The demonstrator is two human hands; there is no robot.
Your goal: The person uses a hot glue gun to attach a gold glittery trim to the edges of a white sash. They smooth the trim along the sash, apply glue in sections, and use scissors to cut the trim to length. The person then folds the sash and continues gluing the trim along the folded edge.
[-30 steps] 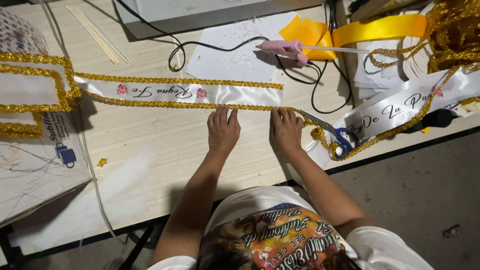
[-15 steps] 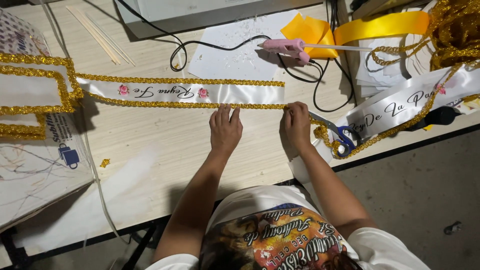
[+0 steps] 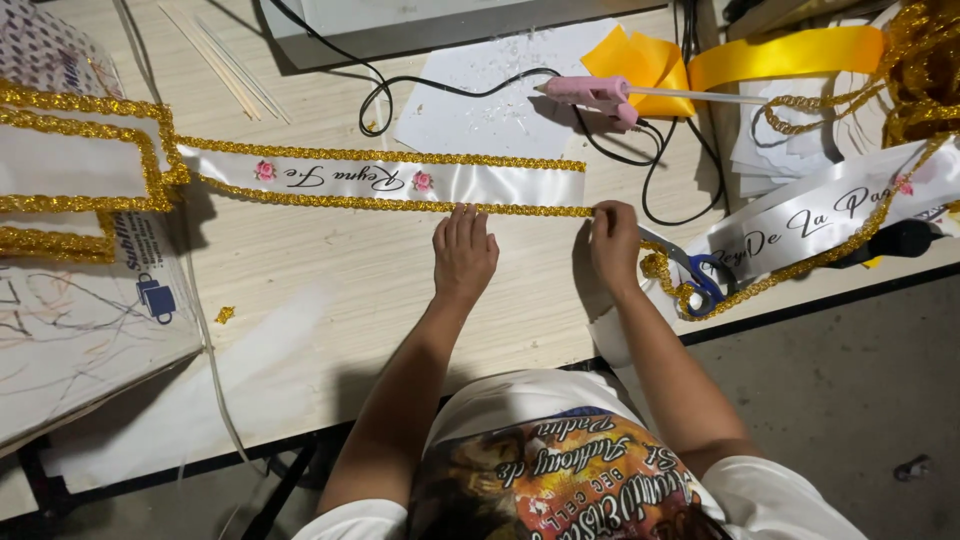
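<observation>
White satin sash (image 3: 480,184) lies flat along the table (image 3: 330,290), its near edge carrying gold braid trim (image 3: 400,204); left hand (image 3: 463,255) rests palm-down, grip released, fingertips on the trim, apparently pressing it to the satin. Right hand (image 3: 614,245) likewise flat and ungrasping at the trim's end, probably pinning it; pink glue gun (image 3: 592,94) sits well apart, scissors (image 3: 700,275) just beside the right hand.

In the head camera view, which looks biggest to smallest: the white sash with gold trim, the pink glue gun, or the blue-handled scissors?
1. White sash, by far the longest, stretching across the table.
2. Pink glue gun.
3. Blue-handled scissors, though the right hand and gold trim partly hide them, so places two and three are unsure.
</observation>
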